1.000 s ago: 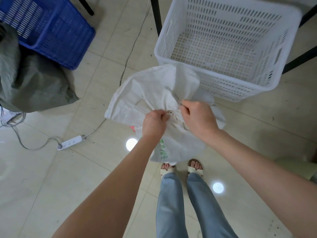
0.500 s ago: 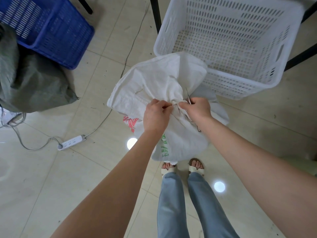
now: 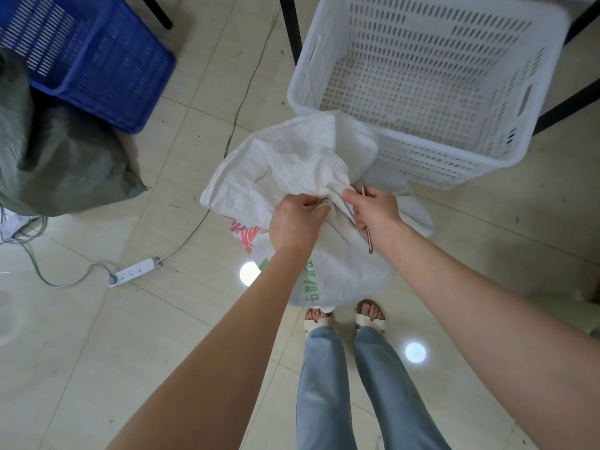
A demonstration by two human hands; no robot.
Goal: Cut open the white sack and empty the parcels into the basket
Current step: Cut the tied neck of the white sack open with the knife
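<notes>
Progress looks slight: the white sack (image 3: 292, 164) hangs bunched, neck gathered, just before the basket (image 3: 454, 157), which holds no parcels. The left hand (image 3: 293, 222) grips the gathered neck; the right hand (image 3: 376, 211) curls round a thin metal tool (image 3: 368, 238) held at it. Cutting and emptying both seem to remain.

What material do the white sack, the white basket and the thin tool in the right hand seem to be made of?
White sack: likely woven plastic, matte; fine weave, stiff creases. White basket: moulded plastic, slightly glossy; slotted walls. Thin tool: apparently metal; narrow, shiny grey; right hand holds it.
</notes>
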